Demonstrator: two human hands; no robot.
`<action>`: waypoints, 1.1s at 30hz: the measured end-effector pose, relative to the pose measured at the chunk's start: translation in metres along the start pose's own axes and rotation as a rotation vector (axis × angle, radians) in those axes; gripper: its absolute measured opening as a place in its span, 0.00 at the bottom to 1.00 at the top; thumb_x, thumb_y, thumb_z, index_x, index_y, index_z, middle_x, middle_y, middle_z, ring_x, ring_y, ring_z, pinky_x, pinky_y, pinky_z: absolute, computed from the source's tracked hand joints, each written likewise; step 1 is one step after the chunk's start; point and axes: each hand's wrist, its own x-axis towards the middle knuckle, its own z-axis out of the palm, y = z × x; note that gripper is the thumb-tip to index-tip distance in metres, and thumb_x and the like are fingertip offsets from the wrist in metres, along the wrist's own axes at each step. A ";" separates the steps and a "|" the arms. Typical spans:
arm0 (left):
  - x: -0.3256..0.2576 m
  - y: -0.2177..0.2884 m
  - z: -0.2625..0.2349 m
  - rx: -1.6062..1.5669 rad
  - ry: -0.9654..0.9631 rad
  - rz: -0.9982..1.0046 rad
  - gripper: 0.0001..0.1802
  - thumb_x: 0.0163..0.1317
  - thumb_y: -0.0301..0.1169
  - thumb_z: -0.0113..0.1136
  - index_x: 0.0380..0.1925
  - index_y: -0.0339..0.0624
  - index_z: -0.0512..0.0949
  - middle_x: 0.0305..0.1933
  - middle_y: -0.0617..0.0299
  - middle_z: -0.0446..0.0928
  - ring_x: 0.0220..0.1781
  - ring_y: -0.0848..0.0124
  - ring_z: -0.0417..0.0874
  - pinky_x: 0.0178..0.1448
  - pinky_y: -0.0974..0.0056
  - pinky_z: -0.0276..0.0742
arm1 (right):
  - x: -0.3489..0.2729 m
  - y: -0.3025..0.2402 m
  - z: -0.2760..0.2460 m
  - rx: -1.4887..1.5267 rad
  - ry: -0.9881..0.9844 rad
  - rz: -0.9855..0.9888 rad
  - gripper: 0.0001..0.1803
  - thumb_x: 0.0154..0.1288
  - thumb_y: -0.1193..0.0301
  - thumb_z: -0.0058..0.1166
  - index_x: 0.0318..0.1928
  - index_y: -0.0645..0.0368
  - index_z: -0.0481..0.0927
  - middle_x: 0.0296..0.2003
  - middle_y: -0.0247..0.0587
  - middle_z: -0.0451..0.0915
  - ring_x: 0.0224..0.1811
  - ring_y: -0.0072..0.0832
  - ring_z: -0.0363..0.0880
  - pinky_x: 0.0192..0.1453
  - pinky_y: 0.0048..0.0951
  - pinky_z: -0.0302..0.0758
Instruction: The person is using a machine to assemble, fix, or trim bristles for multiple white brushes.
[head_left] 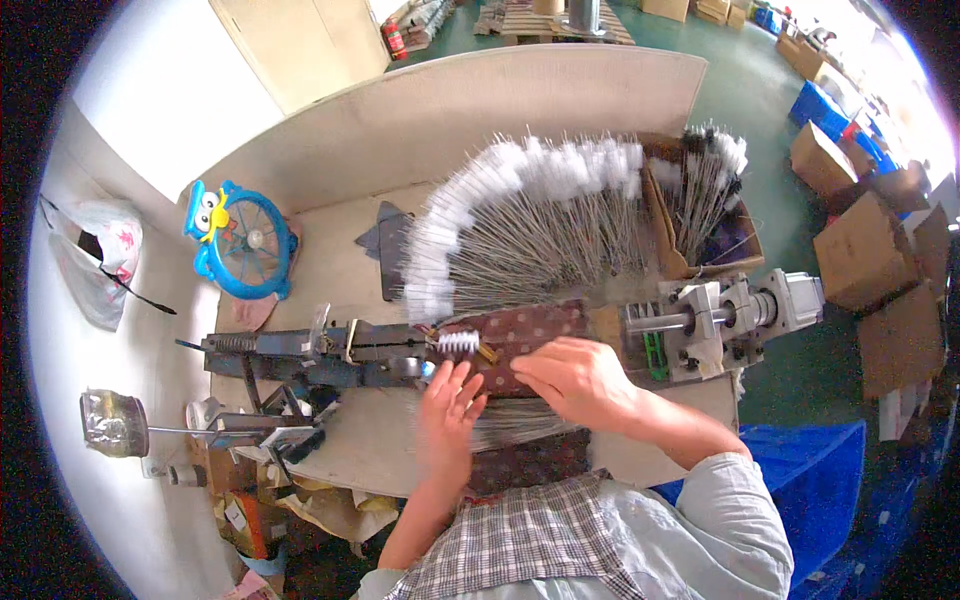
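Note:
My left hand (447, 412) hovers, fingers spread and blurred, just below a small white twisted-wire brush (459, 343) that sits in the dark metal machine (320, 357). My right hand (577, 377) lies palm down on a brown dotted cloth pad (530, 328), fingers curled toward the brush. Whether it pinches a wire is hidden. A bundle of thin bare wires (510, 425) lies under both hands near the bench's front edge. Behind the pad fans out a large row of finished white-tipped wire brushes (520, 215).
A grey motor and clamp block (730, 315) stands at the right of the bench. A cardboard box of brushes (705, 215) sits behind it. A blue toy-shaped fan (243, 243) stands at the left. A beige board (470, 110) backs the bench. Cardboard cartons (865, 250) crowd the floor on the right.

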 end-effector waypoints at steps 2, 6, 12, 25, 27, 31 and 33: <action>-0.004 0.005 -0.034 0.067 0.070 0.051 0.22 0.64 0.37 0.49 0.55 0.38 0.65 0.54 0.56 0.71 0.52 0.66 0.74 0.53 0.62 0.70 | -0.017 0.003 -0.003 -0.023 -0.090 0.042 0.07 0.54 0.70 0.54 0.34 0.55 0.78 0.24 0.37 0.77 0.28 0.38 0.78 0.33 0.38 0.76; -0.007 0.008 -0.140 -0.107 0.475 0.179 0.13 0.61 0.38 0.53 0.40 0.42 0.74 0.38 0.62 0.76 0.36 0.72 0.75 0.43 0.63 0.71 | -0.052 0.010 0.014 -0.121 -0.426 0.249 0.09 0.55 0.66 0.54 0.36 0.53 0.78 0.28 0.40 0.77 0.36 0.38 0.78 0.38 0.39 0.76; -0.044 0.055 -0.303 -0.375 0.715 0.342 0.18 0.57 0.50 0.57 0.31 0.47 0.75 0.29 0.68 0.74 0.31 0.74 0.72 0.31 0.68 0.66 | -0.070 0.030 0.042 -0.199 -0.591 0.226 0.08 0.54 0.65 0.54 0.30 0.55 0.77 0.29 0.38 0.73 0.39 0.37 0.77 0.37 0.41 0.75; -0.025 0.029 -0.258 -0.270 0.860 0.358 0.15 0.62 0.46 0.49 0.33 0.46 0.72 0.33 0.64 0.76 0.37 0.72 0.76 0.42 0.68 0.74 | -0.049 0.021 0.003 -0.261 -0.620 0.384 0.07 0.59 0.68 0.47 0.34 0.53 0.78 0.33 0.38 0.75 0.38 0.39 0.78 0.36 0.42 0.76; -0.010 0.006 -0.238 -0.363 0.704 0.263 0.14 0.63 0.42 0.47 0.36 0.44 0.72 0.36 0.61 0.76 0.37 0.70 0.76 0.44 0.64 0.76 | -0.045 0.020 0.001 -0.277 -0.632 0.386 0.07 0.60 0.67 0.47 0.35 0.53 0.78 0.33 0.38 0.75 0.38 0.39 0.78 0.37 0.42 0.76; -0.002 -0.016 -0.128 -0.252 0.384 0.006 0.17 0.63 0.37 0.47 0.48 0.39 0.69 0.47 0.52 0.71 0.48 0.64 0.75 0.51 0.62 0.75 | -0.051 0.028 0.004 -0.305 -0.530 0.338 0.08 0.59 0.66 0.50 0.34 0.52 0.80 0.30 0.35 0.76 0.35 0.36 0.77 0.35 0.37 0.74; 0.005 -0.012 -0.075 -0.098 0.112 -0.007 0.21 0.62 0.36 0.48 0.53 0.40 0.65 0.50 0.49 0.69 0.53 0.62 0.73 0.54 0.59 0.73 | -0.056 0.031 0.003 -0.276 -0.446 0.297 0.06 0.58 0.66 0.50 0.33 0.52 0.79 0.29 0.35 0.76 0.34 0.37 0.77 0.34 0.38 0.74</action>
